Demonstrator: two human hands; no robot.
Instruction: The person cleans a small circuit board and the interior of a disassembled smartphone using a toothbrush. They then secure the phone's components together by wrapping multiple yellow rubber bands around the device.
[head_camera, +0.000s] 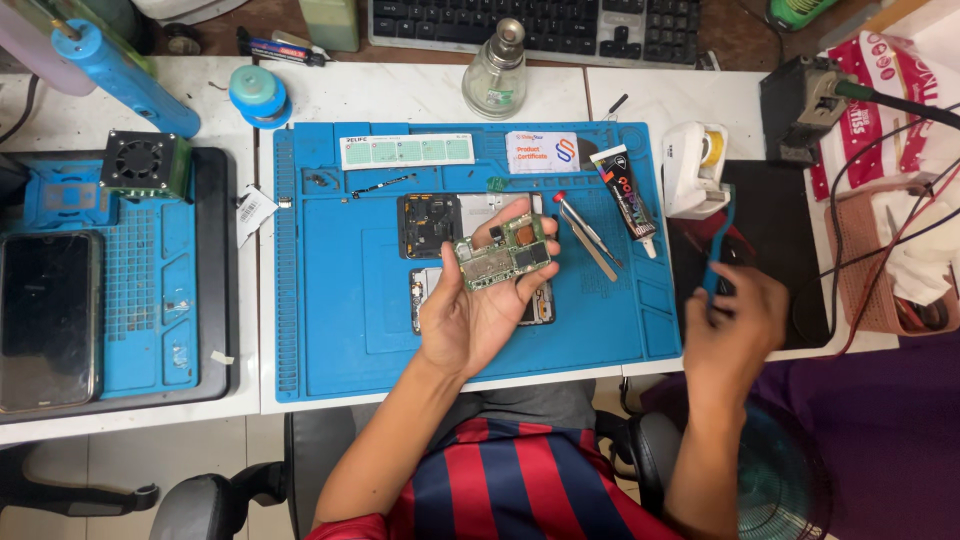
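1. Circuit board (503, 252) sits gripped in the left hand (478, 305), held above the blue mat (340, 300) on the desk (420, 92).
2. Right hand (735, 325) has its fingers closed around a blue tool (718, 240).

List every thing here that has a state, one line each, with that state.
Circuit board: lifted off the mat, held in the left hand.
Blue tool: gripped upright in the right hand.
Opened phone: back off, lying flat on the blue mat.
Black glue tube: capped, lying down.
Tweezers: lying on the mat.
Dark phone: screen off.
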